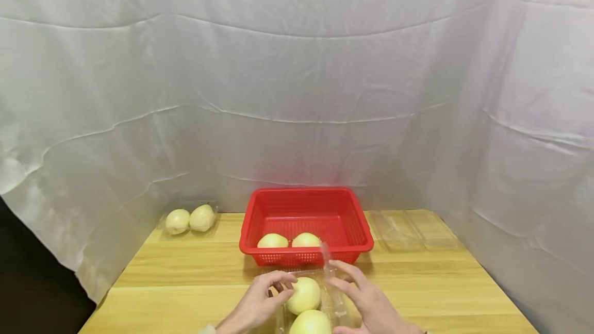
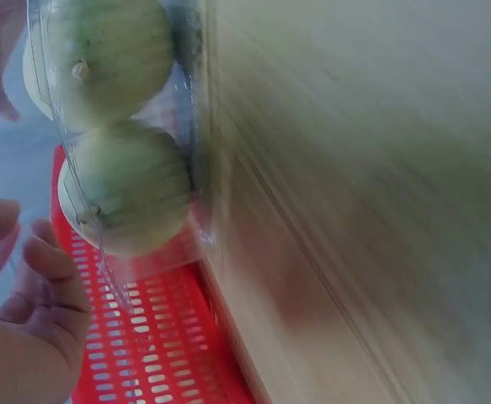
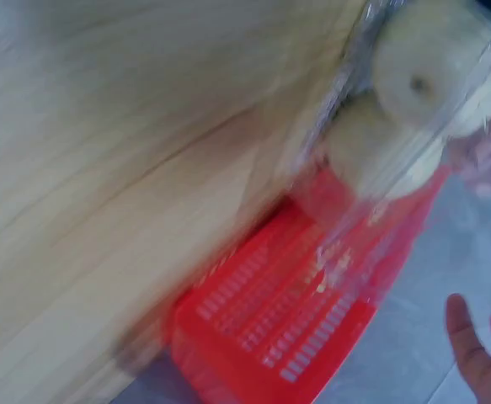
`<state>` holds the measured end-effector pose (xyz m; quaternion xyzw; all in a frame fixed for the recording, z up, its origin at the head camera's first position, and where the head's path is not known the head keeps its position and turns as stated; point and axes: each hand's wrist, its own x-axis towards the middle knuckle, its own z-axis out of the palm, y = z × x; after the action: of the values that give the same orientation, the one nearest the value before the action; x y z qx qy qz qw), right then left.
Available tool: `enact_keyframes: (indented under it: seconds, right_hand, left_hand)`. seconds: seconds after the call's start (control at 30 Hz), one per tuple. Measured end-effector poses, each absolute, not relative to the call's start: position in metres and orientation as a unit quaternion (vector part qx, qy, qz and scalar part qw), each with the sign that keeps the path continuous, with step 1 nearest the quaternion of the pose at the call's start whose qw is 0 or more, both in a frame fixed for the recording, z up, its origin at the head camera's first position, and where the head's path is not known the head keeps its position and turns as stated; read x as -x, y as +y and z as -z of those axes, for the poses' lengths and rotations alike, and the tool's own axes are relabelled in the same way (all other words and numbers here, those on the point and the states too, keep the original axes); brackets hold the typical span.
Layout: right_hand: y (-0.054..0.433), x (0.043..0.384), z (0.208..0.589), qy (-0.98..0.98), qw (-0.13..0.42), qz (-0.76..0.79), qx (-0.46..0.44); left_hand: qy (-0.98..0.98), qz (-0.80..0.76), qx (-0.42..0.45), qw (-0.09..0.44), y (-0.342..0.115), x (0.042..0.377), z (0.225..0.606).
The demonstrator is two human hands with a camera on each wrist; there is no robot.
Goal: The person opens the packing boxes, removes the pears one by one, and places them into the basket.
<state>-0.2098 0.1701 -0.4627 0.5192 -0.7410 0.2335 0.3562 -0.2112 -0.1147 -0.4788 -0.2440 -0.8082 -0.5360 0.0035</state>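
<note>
Two pale yellow pears, the farther one [image 1: 303, 295] and the nearer one [image 1: 311, 323], sit in a clear plastic clamshell box [image 1: 340, 307] at the table's front. Its lid side stands raised on the right in the head view. My left hand [image 1: 260, 295] is just left of the farther pear, fingers loosely bent and nothing held. On the other side, my right hand [image 1: 371, 303] has spread fingers by the raised lid. In the right wrist view its fingers [image 3: 461, 328] stand apart from the plastic.
Behind the box stands a red plastic basket [image 1: 306, 193] with two more pears [image 1: 273, 241] at its near side. A clear box with two pears [image 1: 201, 218] is at the back left. Clear plastic packaging [image 1: 413, 231] lies at the back right. Grey cloth [image 1: 297, 76] hangs around the table.
</note>
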Motion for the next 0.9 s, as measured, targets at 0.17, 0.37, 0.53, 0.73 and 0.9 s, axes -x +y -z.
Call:
enact_keyframes:
  seconds: [0.17, 0.37, 0.53, 0.73, 0.9]
  right_hand:
    - [0.186, 0.214, 0.460, -0.697, 0.397, -0.301, -0.516]
    - [0.208, 0.214, 0.463, -0.673, 0.412, -0.364, -0.495]
    - [0.223, 0.212, 0.466, -0.702, 0.361, -0.413, -0.455]
    - [0.237, 0.206, 0.467, -0.744, 0.259, -0.497, -0.363]
    - [0.247, 0.208, 0.473, -0.738, 0.218, -0.554, -0.318]
  left_hand:
    - [-0.831, 0.493, 0.259, 0.025, -0.121, 0.213, 0.488]
    - [-0.839, 0.473, 0.267, 0.041, -0.125, 0.216, 0.493]
    - [-0.844, 0.466, 0.260, 0.054, -0.128, 0.218, 0.493]
    - [-0.853, 0.458, 0.246, 0.041, -0.131, 0.219, 0.491]
    - [-0.856, 0.466, 0.223, 0.008, -0.134, 0.220, 0.491]
